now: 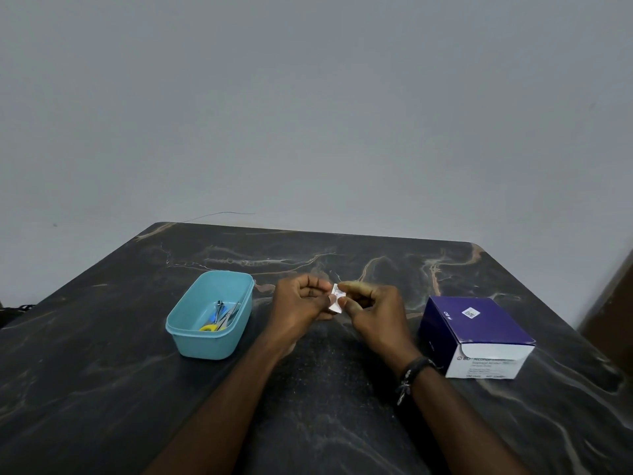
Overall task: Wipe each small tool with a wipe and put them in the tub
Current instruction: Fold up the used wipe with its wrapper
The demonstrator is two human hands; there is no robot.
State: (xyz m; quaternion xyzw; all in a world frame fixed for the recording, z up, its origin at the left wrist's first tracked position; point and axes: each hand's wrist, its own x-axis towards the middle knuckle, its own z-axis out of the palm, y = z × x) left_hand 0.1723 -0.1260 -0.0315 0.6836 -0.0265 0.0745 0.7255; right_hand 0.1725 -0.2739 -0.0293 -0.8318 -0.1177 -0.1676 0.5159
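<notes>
A small white wipe packet [336, 298] is pinched between my left hand [300, 303] and my right hand [371, 308], both held above the middle of the dark marble table [102, 389]. To the left stands a light blue tub [191, 332]. Inside it lie small tools [222, 315]: scissors with a yellow handle, a blue-handled piece and thin metal pieces. No tool is in either hand.
A purple and white box of alcohol swabs [476, 334] stands on the table to the right of my right hand. A plain grey wall rises behind the table's far edge. A brown object shows at the right border.
</notes>
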